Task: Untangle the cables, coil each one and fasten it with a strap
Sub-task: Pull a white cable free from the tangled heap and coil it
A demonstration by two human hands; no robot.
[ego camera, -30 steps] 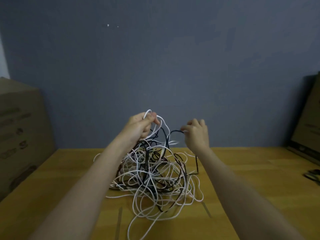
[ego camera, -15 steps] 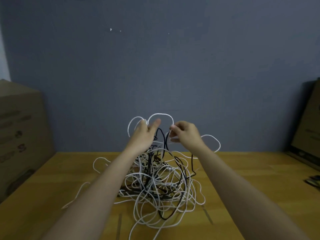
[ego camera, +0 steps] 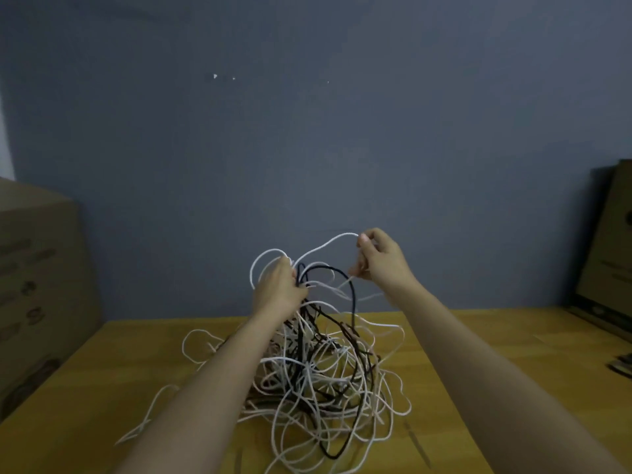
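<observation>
Clearly the job is at its very start. A big tangle of cables (ego camera: 318, 381), white and black strands looped through each other, sits in a heap on the wooden surface (ego camera: 496, 340), its top drawn up into the air by both hands. The left hand (ego camera: 278, 289) grips a bunch of strands at the top of the heap, fingers curled round them, white loops and a black loop (ego camera: 342, 278) arching out just beside it. The right hand (ego camera: 381, 260), raised a little higher and off to the side, pinches a single white cable (ego camera: 328, 242) between thumb and fingers; that strand runs in an arc back to the left hand, so it looks as if one cable is being teased out of the mass.

No cable lies free of the heap, none is coiled, and no strap is plainly visible; a small dark object (ego camera: 624, 366) at the right edge of the surface is too cut off to identify. Judging from this, all the untangling, coiling and fastening remains. Cardboard boxes (ego camera: 37, 285) stand at the left and right edges.
</observation>
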